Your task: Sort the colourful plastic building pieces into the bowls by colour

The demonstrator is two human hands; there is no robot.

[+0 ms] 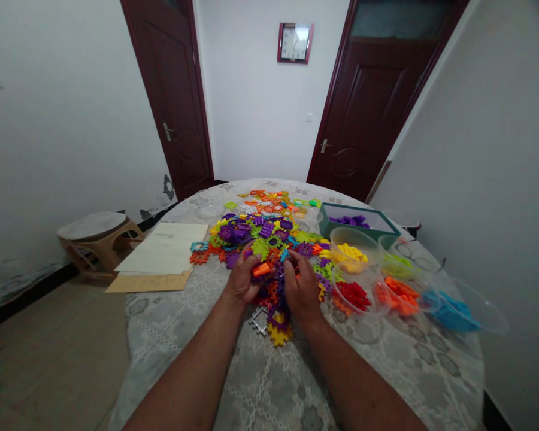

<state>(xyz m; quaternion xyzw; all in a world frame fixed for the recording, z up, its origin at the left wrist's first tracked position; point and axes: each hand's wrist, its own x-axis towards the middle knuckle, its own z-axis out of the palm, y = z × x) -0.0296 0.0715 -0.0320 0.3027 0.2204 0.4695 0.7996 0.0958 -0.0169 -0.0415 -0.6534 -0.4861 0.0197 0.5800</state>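
Your L hand [243, 280] is closed round an orange piece [261, 269], held on the side facing your R hand [302, 287]. R hand's fingers are bent, tips right by a blue piece [284, 254]; can't tell if they grip it. Pile of coloured pcs [273, 240] lies under, b/w & just beyond both hands; yellow gear pc [279, 336] is on their near side. Red pcs [353, 296] sit right of R hand, paper sheets [161, 248] left of L hand.
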